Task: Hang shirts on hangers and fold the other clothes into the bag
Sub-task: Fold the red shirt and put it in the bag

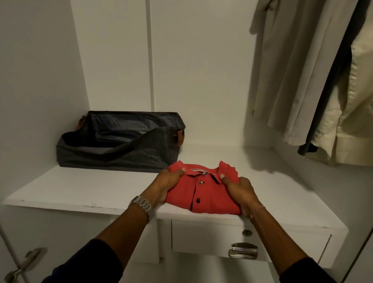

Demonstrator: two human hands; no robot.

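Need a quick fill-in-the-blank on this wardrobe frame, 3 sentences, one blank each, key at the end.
1. Both hands grip a folded polo shirt whose colour is ____.
2. The dark open bag sits on the white shelf, on the shirt's ____ side.
3. The metal watch is on the ____ wrist; the right hand side wears a thin bracelet.

Missing words: red; left; left

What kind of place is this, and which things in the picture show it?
Most likely the inside of a white wardrobe or closet. Light shirts hang at the upper right, a white shelf carries an open dark bag, and a drawer with a metal handle sits under the shelf.
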